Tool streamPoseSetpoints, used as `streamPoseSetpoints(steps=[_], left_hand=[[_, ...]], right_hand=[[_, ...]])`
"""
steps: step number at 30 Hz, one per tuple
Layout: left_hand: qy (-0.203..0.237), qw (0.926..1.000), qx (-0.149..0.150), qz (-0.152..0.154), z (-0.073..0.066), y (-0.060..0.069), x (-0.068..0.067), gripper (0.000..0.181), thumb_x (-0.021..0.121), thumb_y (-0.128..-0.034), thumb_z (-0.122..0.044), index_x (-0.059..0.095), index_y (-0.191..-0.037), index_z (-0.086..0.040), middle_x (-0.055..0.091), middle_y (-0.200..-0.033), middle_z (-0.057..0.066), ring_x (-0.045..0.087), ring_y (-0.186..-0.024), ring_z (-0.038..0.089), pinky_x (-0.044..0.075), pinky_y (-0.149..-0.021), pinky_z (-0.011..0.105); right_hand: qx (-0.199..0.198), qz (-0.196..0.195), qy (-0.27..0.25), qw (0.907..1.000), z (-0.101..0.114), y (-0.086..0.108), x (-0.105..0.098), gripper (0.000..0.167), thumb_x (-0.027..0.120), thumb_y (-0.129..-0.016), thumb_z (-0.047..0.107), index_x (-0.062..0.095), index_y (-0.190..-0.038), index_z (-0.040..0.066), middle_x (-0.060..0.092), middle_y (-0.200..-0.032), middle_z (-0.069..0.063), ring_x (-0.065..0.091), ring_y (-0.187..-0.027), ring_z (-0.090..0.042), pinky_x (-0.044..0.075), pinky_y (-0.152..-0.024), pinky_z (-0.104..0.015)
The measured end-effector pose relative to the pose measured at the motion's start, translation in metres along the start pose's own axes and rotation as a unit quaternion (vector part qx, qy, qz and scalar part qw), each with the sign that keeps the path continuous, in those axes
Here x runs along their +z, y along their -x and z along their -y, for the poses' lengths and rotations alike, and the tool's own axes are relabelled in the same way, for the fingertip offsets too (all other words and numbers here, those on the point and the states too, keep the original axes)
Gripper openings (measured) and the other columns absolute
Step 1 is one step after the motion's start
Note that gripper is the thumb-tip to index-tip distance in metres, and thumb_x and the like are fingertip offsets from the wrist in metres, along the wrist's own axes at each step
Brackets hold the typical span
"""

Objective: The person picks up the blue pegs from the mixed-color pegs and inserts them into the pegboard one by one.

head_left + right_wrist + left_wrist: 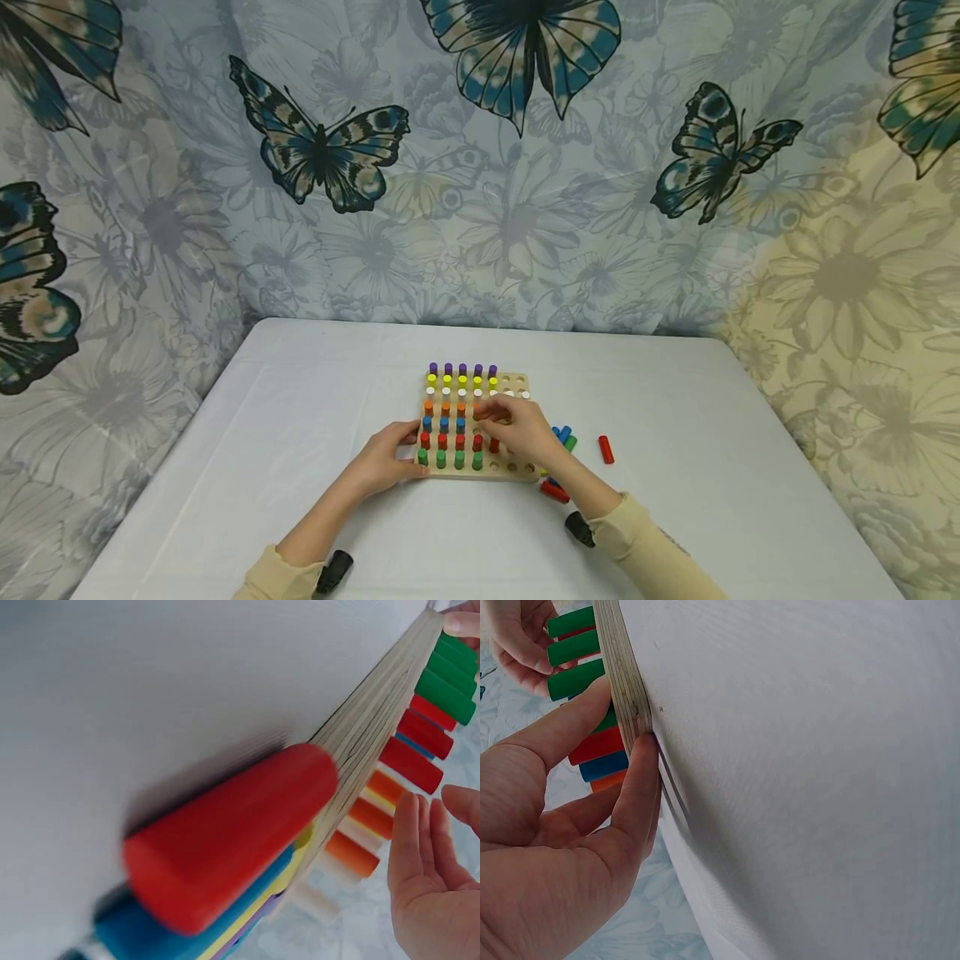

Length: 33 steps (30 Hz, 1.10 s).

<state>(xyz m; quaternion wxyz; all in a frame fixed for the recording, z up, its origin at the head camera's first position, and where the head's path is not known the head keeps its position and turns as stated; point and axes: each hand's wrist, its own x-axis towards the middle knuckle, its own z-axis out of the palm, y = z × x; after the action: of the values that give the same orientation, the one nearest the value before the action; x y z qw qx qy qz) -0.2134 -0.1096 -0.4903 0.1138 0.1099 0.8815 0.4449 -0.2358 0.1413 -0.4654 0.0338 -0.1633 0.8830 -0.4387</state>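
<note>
A wooden pegboard holds rows of purple, yellow, white, orange, blue, red and green pegs. At its left edge, my left hand grips the board, thumb by the green pegs and fingers against the wooden side. Over the board's middle right is my right hand, its fingertips beside the orange and blue rows. The right wrist view shows the right hand with fingers extended near the orange pegs, thumb slightly apart and no peg visible between them.
Right of the board lie loose pegs, among them a red one, a blue one and another red one nearer the front. The white table meets a butterfly-patterned backdrop behind.
</note>
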Motion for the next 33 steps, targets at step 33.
streamPoseSetpoints(steps=[33], left_hand=[[-0.002,0.9999,-0.011,0.0,0.0,-0.002,0.001,0.077,0.085,-0.0754,-0.013,0.047,-0.14,0.004,0.058,-0.127,0.013,0.054,-0.119,0.03,0.039,-0.103,0.052]], right_hand=[[0.094,-0.055,0.01,0.994,-0.039,0.046,-0.049,0.014,0.069,-0.091,0.013,0.071,-0.105,0.011,0.07,-0.097,0.004,0.064,-0.089,-0.013,0.052,-0.081,-0.034]])
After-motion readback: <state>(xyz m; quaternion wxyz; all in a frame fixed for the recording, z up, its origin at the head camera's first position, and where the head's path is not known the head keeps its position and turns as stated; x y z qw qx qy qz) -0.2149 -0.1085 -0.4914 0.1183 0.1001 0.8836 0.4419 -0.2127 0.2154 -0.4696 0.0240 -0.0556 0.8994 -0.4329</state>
